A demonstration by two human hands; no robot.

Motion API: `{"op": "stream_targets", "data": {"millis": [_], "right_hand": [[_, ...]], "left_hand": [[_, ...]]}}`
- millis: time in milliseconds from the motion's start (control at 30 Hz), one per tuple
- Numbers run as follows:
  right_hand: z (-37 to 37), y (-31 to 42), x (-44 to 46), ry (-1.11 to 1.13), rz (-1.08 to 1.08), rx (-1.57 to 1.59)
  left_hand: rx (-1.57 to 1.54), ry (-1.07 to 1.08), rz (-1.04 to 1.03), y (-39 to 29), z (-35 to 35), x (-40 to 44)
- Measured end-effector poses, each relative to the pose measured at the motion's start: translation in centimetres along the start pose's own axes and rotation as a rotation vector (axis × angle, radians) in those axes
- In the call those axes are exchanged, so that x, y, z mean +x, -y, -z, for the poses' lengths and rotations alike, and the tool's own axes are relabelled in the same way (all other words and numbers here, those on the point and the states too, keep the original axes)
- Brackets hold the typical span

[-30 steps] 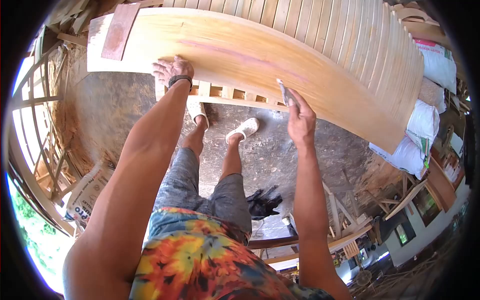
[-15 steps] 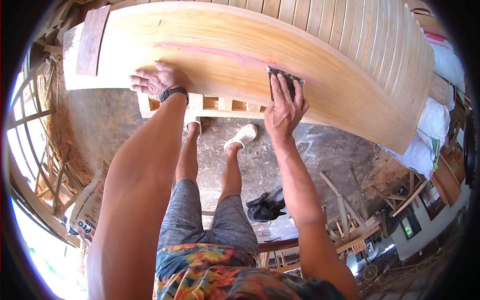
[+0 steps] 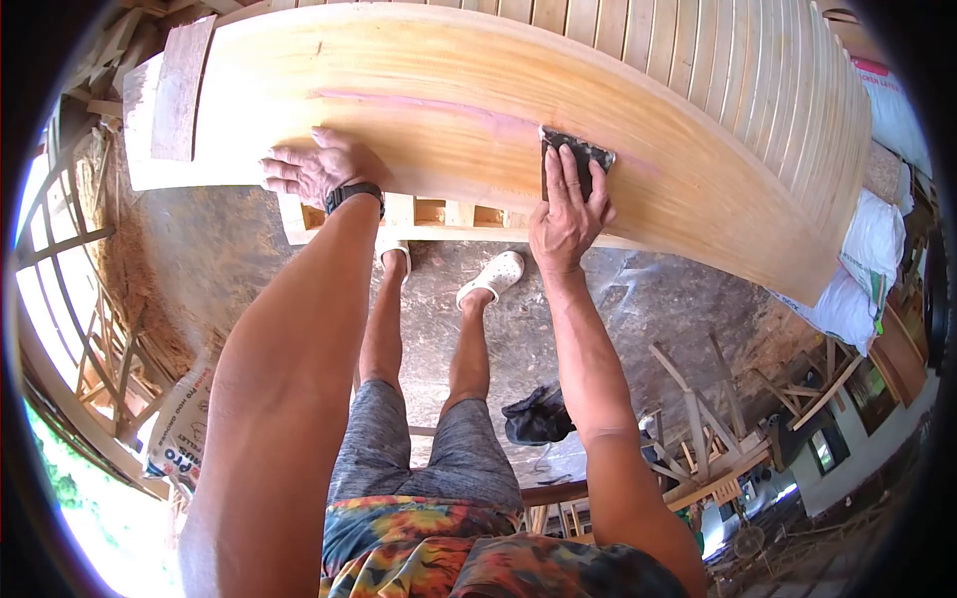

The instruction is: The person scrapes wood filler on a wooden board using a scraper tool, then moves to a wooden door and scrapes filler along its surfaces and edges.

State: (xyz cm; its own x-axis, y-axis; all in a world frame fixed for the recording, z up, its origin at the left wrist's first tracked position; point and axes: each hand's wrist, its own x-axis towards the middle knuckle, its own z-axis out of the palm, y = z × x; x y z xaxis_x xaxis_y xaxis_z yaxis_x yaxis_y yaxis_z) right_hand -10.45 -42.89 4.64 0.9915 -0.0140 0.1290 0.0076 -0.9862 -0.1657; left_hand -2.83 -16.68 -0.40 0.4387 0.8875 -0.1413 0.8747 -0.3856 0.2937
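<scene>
A wide, pale wooden panel (image 3: pixel 419 65) with a curved outline stretches across the upper part of the head view. A pinkish streak runs along its middle. My left hand (image 3: pixel 324 169) lies on the panel's near edge with fingers spread, and a dark watch (image 3: pixel 354 193) is on that wrist. Under the fingers of my right hand (image 3: pixel 570 214) is a dark sanding block (image 3: pixel 578 159), pressed to the panel at the right end of the streak. The block's underside is hidden.
Narrow wooden slats (image 3: pixel 688 50) stand behind the panel. A brown board piece (image 3: pixel 182 95) lies on its left end. White sacks (image 3: pixel 872 239) lean at the right. Below, a black bundle (image 3: pixel 538 416) is on the concrete floor (image 3: pixel 439 299), with wooden frames (image 3: pixel 698 419) nearby.
The whole view has shifted slightly. My right hand stays on the sanding block at nearly the same spot on the panel, and my left hand has kept its place.
</scene>
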Motion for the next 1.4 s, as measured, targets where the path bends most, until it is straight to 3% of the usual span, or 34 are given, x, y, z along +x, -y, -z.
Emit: {"op": "stream_targets", "data": {"millis": [400,700,767,1033,1400], "right_hand": [[0.7,0.7,0.4,0.034,-0.042,0.012],[5.7,0.7,3.8,0.310,-0.036,-0.015],[7.2,-0.1,4.4,0.461,-0.125,0.060],[5.8,-4.1,1.7,0.102,-0.049,0.013],[2.1,-3.9,-0.6,0.160,-0.071,-0.095]], "left_hand": [[0.001,0.005,-0.018,0.1,0.1,-0.1],[0.016,0.019,0.002,0.0,0.2,0.1],[0.013,0.024,0.008,0.3,-0.3,0.4],[0.003,0.007,-0.013,1.1,-0.8,0.7],[-0.002,0.044,-0.012,2.2,-1.1,1.8]]}}
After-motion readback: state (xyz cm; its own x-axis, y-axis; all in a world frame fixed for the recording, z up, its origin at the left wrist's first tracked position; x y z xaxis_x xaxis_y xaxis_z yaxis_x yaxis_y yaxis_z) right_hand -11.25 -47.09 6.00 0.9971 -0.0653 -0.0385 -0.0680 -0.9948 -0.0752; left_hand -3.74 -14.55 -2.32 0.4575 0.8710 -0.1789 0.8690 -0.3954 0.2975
